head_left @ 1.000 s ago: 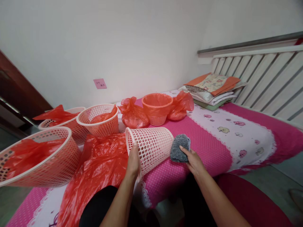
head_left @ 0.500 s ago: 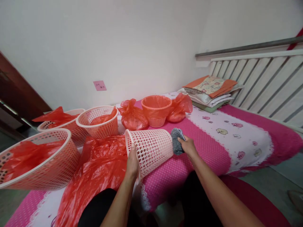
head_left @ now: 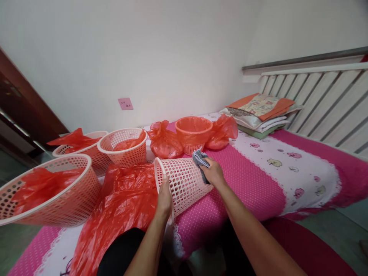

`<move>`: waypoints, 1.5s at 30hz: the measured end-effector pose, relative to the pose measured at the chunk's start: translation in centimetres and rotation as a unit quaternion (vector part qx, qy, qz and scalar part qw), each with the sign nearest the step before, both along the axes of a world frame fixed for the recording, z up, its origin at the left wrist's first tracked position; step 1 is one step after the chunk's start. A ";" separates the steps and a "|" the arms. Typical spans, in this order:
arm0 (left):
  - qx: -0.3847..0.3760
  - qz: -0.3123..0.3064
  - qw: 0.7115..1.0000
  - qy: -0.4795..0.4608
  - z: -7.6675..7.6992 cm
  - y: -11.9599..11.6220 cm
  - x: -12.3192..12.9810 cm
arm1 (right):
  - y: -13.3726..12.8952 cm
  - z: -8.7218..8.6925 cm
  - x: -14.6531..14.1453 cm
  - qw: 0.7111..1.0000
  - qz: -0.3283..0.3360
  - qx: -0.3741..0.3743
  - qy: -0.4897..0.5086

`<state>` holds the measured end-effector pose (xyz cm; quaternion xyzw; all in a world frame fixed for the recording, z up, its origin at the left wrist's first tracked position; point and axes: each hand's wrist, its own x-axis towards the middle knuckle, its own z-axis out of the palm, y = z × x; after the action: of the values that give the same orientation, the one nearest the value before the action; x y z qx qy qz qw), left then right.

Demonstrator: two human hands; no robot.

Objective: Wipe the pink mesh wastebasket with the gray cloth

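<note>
Two bare forearms reach in from the bottom toward a pale pink plastic basket (head_left: 184,188) lying on its side, mouth to the left and base to the right. The left hand (head_left: 164,197) grips the basket's rim, thumb along the outer side. The right hand (head_left: 213,172), its forearm slanting in from the lower right, pinches a folded gray cloth (head_left: 201,159) and presses it against the basket's base end (the fingertips are partly hidden).

The basket lies at the near side of a bed cover (head_left: 244,176), whose lace edge shows just below it. The widest room is to the right of the basket, where pink dots give way to a white band printed with trees.

Left of the basket, and close against its mouth, spreads a crumpled red plastic sheet (head_left: 123,203). Beyond that, further left, stand three upright baskets (head_left: 66,207) with red plastic inside. Just behind the basket, blocking the way toward the wall (head_left: 184,57), are a red-lined basket (head_left: 194,134) and two tied red bags (head_left: 165,145), one on each side of it. Well to the right and behind, folded bedding (head_left: 258,111) sits by a white rail (head_left: 313,103).
</note>
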<state>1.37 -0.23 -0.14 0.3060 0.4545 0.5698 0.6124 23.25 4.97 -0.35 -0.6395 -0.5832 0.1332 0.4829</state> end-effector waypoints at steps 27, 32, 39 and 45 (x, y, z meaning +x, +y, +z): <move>0.003 -0.037 0.995 -0.092 1.4 -1.3 0.5 | -5.0 5.0 -10.9 0.950 0.220 0.044 0.218; -0.003 -0.057 0.991 -0.122 1.9 -1.4 0.6 | -5.8 5.2 -10.3 0.929 0.249 0.026 0.271; -0.042 -0.042 0.993 -0.105 2.2 -1.8 0.6 | -6.4 4.6 -9.5 0.882 0.271 -0.055 0.382; -0.035 -0.048 0.992 -0.109 2.1 -1.7 0.6 | -7.2 3.9 -8.8 0.824 0.304 -0.116 0.463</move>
<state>1.98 -1.93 1.92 0.2418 0.3898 0.5533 0.6953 14.47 -2.28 3.57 -0.3443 -0.4359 0.6208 0.5532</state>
